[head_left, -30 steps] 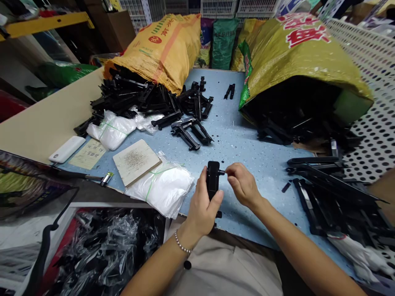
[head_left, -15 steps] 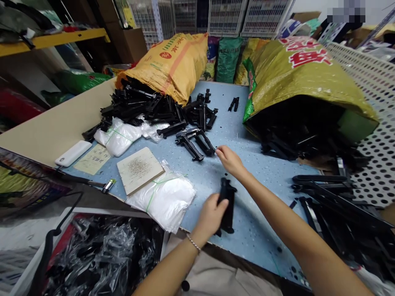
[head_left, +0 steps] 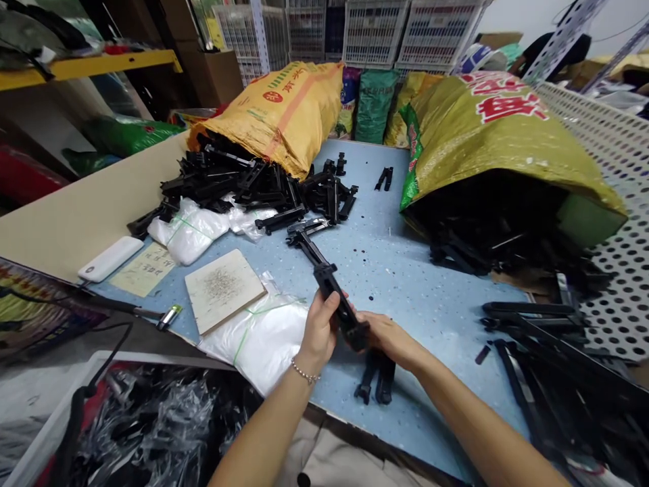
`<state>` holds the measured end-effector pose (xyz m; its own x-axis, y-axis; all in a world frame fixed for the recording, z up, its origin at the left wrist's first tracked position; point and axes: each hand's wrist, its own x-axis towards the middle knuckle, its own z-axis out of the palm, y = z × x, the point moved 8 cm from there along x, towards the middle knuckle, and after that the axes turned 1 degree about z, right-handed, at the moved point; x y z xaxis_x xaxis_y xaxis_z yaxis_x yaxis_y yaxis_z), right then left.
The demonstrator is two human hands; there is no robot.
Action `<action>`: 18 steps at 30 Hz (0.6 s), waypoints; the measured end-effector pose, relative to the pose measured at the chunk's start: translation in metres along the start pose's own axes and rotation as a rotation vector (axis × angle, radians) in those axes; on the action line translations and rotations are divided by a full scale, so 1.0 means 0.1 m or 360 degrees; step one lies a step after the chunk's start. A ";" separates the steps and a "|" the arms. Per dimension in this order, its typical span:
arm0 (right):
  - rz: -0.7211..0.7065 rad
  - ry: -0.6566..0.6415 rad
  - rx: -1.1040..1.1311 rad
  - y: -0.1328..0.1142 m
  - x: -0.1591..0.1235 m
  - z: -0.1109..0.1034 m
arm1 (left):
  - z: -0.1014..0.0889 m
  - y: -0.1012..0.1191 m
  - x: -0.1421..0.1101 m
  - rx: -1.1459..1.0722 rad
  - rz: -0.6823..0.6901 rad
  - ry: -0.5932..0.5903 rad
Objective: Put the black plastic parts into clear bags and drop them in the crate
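Observation:
My left hand point(head_left: 320, 328) is closed around a long, narrow black plastic part point(head_left: 337, 294), thumb on top, and holds it slanted over the table. At the part's lower end is my right hand point(head_left: 390, 338), its fingers closed there and partly hidden behind the part. Below that hand, two dark pieces of the same kind point(head_left: 375, 379) lie side by side near the table's front edge. Another black part point(head_left: 310, 249) shows just beyond the upper end of the held one. A stack of clear plastic bags point(head_left: 266, 338) tied with green string lies left of my hands.
An orange sack point(head_left: 289, 111) spills a pile of black parts point(head_left: 238, 176) at the back left. On the right stand an olive sack point(head_left: 507, 145) and more black parts point(head_left: 537, 325). A speckled square board point(head_left: 223, 287) rests on the bags. A crate of wrapped parts point(head_left: 167, 419) sits lower left.
My right hand has come back from the middle of the table. My left hand has risen and now grips a slanted part, while dark pieces lie at the front edge.

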<state>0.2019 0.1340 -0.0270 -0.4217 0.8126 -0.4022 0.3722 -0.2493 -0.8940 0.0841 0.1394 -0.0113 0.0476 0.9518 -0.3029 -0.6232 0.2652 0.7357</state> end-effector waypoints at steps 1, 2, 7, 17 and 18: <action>-0.0129 0.0095 -0.0041 -0.08 -0.08 -0.04 | 0.04 -0.02 -0.05 0.0055 -0.0036 -0.0034; -0.0265 0.0255 -0.0118 -0.19 -0.13 -0.13 | 0.07 -0.04 -0.11 0.0114 -0.0061 -0.0067; -0.0643 0.0898 -0.0543 -0.68 -0.09 -0.47 | 0.18 -0.18 -0.35 0.0336 -0.0120 -0.0177; -0.1000 0.0421 -0.0629 -0.38 -0.48 0.20 | 0.01 -0.01 -0.30 0.0285 -0.0132 0.0097; -0.1108 0.0479 -0.0732 -0.38 -0.58 0.26 | 0.02 -0.03 -0.30 0.0269 -0.0152 0.0084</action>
<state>0.1911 0.0827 0.0249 -0.4655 0.8212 0.3300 0.4352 0.5371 -0.7226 0.0856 0.1102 -0.0032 0.0566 0.9129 -0.4042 -0.4776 0.3803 0.7920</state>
